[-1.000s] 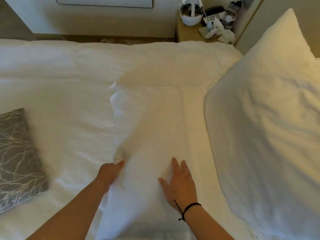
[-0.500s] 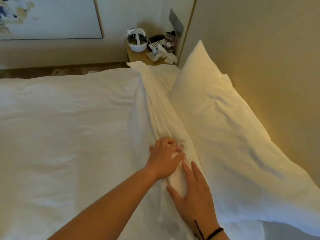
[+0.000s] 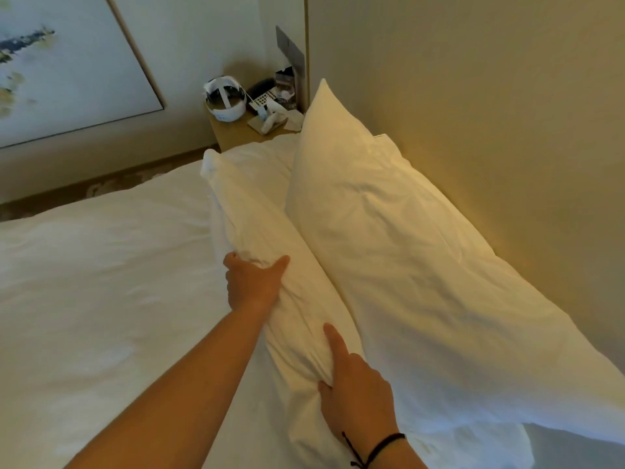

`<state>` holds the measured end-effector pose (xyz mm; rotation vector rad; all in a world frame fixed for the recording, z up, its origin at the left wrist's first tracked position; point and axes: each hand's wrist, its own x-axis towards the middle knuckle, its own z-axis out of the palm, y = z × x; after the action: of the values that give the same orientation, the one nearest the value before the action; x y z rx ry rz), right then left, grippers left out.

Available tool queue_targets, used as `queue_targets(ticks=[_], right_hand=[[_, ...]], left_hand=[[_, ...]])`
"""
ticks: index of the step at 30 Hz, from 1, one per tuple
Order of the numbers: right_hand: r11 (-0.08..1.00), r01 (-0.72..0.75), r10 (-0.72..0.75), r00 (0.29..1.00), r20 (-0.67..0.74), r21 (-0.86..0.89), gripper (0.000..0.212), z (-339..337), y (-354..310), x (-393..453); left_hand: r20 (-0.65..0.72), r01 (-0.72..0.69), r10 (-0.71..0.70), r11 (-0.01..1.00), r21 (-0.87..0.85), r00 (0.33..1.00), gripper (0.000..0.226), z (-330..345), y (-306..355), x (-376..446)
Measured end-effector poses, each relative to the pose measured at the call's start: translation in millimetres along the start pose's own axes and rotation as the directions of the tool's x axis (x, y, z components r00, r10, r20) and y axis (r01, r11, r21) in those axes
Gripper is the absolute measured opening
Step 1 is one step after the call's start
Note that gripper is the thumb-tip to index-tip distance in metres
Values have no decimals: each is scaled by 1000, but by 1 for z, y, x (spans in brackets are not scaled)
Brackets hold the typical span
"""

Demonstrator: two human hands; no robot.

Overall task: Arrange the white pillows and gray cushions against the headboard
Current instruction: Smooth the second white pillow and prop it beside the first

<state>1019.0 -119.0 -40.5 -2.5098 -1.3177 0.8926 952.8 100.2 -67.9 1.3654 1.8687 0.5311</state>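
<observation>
Since half a second ago: left hand (image 3: 254, 286) now gripping soft white fabric pillow (image 3: 267, 265); right hand (image 3: 355, 384) pinching nearer. Beyond, cluttered wooden bedside surface (image 3: 233, 135).

left hand (image 3: 252, 286): fingers curled, gripping | right hand (image 3: 358, 390): pinching, forefinger extended

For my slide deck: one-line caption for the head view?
Both hands, left and right, grip a white pillow beside another leaning on the headboard.

Two plain white fabric pillows (image 3: 389, 252) on a white-sheeted bed (image 3: 94, 282); beige padded headboard (image 3: 490, 113); black cord bracelet (image 3: 378, 446).
</observation>
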Motion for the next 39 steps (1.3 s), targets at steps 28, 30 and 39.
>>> queue_targets(ticks=[28,30,39], right_hand=[[993,-65,71,996,-54,98,64,-11,38,17],[999,-24,29,994,-101,43,63,-12,33,15],[963,268,-270,938,-218,-40,55,29,-55,-18]], left_hand=[[609,-604,365,758,245,705,74,11,-16,2],[583,-574,381,798,185,718,74,0,-26,-2],[409,-369,280,916,158,869,47,-110,-169,-31]])
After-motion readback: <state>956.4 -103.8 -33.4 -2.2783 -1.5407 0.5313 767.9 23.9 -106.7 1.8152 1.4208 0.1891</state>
